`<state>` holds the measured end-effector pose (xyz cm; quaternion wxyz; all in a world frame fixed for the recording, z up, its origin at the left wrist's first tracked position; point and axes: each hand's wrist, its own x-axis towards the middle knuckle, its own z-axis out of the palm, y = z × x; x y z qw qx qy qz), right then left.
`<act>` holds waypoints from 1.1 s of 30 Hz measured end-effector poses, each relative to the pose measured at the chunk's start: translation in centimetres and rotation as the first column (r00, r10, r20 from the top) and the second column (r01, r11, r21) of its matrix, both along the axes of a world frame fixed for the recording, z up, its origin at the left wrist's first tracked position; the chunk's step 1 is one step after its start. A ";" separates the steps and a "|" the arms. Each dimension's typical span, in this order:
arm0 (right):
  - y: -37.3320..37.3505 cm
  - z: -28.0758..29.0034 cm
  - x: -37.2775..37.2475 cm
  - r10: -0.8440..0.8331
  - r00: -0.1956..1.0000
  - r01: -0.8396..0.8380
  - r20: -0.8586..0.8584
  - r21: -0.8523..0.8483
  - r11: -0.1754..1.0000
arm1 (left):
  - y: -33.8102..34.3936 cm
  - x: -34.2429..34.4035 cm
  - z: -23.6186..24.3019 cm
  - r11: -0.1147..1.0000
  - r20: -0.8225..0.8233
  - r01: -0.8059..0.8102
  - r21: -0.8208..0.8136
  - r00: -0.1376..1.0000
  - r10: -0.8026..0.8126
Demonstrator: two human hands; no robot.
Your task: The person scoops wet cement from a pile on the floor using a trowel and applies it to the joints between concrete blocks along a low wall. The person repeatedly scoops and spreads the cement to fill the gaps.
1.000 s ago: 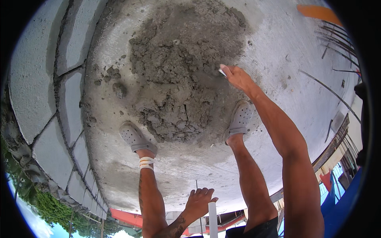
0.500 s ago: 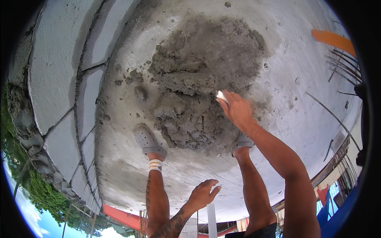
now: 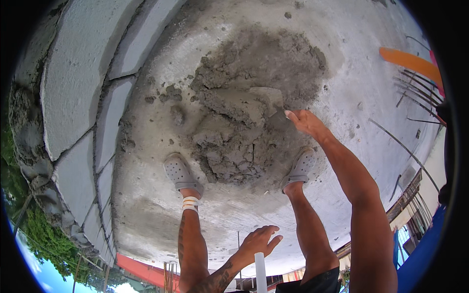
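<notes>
My right hand (image 3: 308,123) is closed round the handle of a trowel (image 3: 269,97). Its mortar-smeared blade lies against the heap of wet grey mortar (image 3: 234,151), near the heap's right side, and partly blends in with it. Most of the handle is hidden in my fist. Lower down, my left hand (image 3: 258,244) hovers with thumb and fingers apart and nothing in it. A white pipe-like bar (image 3: 261,273) rises from the lower edge just below that hand; whether they touch I cannot tell.
My feet in grey clogs (image 3: 181,171) stand at the near corners of the heap. A wall of grey blocks (image 3: 73,83) runs along the left. Steel bars (image 3: 405,149) and an orange curved piece (image 3: 409,62) are at the right. Small mortar lumps (image 3: 171,93) dot the concrete floor.
The trowel has turned so its blade shows flatter, and my right hand has shifted right. My left hand has moved slightly right, still open. The whole view has shifted a little.
</notes>
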<state>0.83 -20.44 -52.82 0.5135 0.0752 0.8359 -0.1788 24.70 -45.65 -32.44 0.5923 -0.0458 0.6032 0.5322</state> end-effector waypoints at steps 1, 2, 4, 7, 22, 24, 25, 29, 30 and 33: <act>-2.7 -1.9 -1.0 0.066 0.996 -0.067 0.063 0.015 0.998 | 0.0 -0.1 0.0 1.000 0.030 0.011 -0.026 1.000 -0.010; -4.6 -2.6 -1.5 0.120 0.991 -0.115 0.067 -0.062 0.991 | -0.2 -0.2 -0.1 0.999 0.042 0.012 -0.039 0.999 -0.011; -6.5 -2.5 -2.1 0.100 0.995 -0.100 -0.003 -0.040 0.994 | -1.2 -0.3 -1.0 0.994 0.043 0.014 -0.106 0.999 -0.010; -5.0 0.7 -2.1 0.087 0.994 -0.080 0.064 -0.109 0.991 | -2.4 0.0 -2.1 0.974 -0.084 -0.038 -0.221 0.996 0.020; -9.7 5.7 5.4 -0.178 0.961 0.151 -0.212 -0.135 0.979 | -1.0 0.6 -2.9 0.994 0.042 -0.024 -0.109 0.999 0.029; -7.8 5.3 5.1 -0.158 0.948 0.131 -0.277 -0.113 0.985 | -1.4 0.4 -3.0 0.985 0.038 -0.083 -0.151 0.995 0.089; -6.2 5.6 5.2 -0.086 0.967 0.089 -0.238 -0.001 0.996 | -1.7 0.3 -2.9 0.981 0.063 -0.107 -0.164 0.991 0.118; 3.2 10.8 5.2 -0.048 0.961 0.089 -0.272 0.141 0.986 | -2.5 -0.3 -2.6 0.963 -0.090 -0.159 -0.219 0.986 0.142; 5.4 11.1 3.9 0.001 0.961 0.057 -0.277 0.204 0.977 | -2.4 -0.4 -2.3 0.966 -0.081 -0.164 -0.201 0.985 0.150; 7.1 7.6 -0.1 0.081 0.993 -0.043 -0.085 0.384 0.922 | -1.4 -0.3 -1.0 0.988 -0.035 -0.121 -0.099 0.992 0.119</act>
